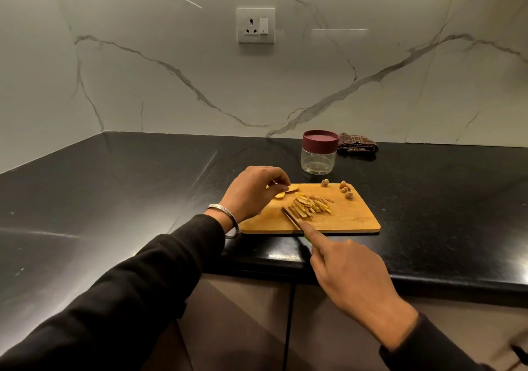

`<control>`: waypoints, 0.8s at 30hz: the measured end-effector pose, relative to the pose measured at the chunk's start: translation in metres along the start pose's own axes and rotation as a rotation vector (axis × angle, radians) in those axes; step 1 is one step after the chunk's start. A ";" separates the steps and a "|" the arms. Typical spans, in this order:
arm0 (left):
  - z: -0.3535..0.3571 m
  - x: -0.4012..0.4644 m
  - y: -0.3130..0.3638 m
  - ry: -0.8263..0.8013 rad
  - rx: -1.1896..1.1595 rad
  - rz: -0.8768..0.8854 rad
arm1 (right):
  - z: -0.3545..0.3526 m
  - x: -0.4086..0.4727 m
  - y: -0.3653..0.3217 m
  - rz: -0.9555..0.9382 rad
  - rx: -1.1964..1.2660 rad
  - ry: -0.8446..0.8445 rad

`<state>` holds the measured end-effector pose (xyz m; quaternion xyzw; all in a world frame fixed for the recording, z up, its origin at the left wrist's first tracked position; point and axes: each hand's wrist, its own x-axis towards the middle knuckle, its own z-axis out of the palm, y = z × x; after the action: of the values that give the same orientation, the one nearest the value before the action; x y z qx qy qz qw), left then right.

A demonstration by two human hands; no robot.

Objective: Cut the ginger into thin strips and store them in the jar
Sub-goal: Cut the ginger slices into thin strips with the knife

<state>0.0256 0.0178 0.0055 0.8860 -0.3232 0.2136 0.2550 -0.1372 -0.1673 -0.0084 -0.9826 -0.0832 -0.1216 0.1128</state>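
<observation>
Strips piled beyond the right grip clasping the knife; left grip pinches remaining slices; jar lidded, unfilled.

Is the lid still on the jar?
Yes, the dark red lid sits on top of the clear jar, which stands behind the cutting board.

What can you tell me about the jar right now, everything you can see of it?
The jar is a short, round container of clear material, glass or plastic, with a wide dark red lid closed on top. It looks empty: no ginger shows through its wall. It stands upright on the black counter, just beyond the far edge of the cutting board, left of a folded checked cloth. Neither hand touches it.
</observation>
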 end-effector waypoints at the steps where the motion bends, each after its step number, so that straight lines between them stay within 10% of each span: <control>1: -0.003 -0.003 -0.004 0.023 -0.004 -0.019 | -0.001 0.001 -0.001 -0.001 -0.017 0.006; 24: -0.009 -0.006 -0.024 -0.144 0.082 -0.238 | 0.002 0.010 0.003 0.040 -0.006 0.019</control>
<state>0.0361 0.0414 0.0018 0.9407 -0.2245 0.1307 0.2182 -0.1270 -0.1680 -0.0081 -0.9833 -0.0622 -0.1289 0.1129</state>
